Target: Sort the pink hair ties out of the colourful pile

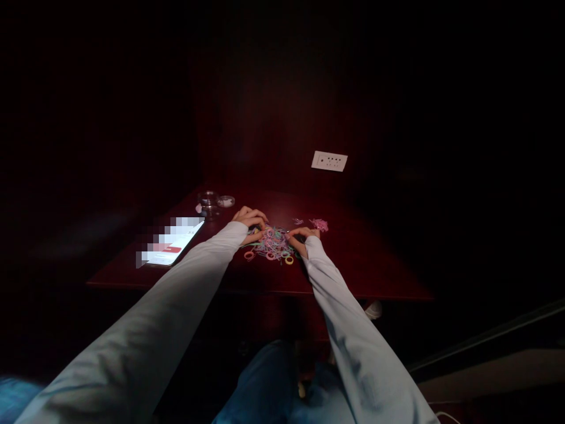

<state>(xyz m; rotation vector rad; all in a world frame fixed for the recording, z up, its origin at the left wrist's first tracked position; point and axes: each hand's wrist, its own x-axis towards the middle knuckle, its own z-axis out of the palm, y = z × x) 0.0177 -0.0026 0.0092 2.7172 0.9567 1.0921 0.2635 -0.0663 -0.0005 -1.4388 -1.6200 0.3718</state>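
Observation:
A loose heap of small colourful elastic hair bands lies on the dark red table, with a few thicker rings along its near edge. My left hand rests at the heap's left side, its fingers curved over the bands and the thumb apart from them. On the right side, my right hand has thumb and forefinger pinched together at the heap's edge; whatever is between the fingertips is too small to make out. Just beyond my right hand sits a small pile of pink bands, with a smaller purplish pile beside it.
A clear round jar stands at the back left, its clear lid beside it. Nearer lies a lit phone or tablet, partly blurred out. A white wall socket is on the back panel. The table's front edge runs below my forearms.

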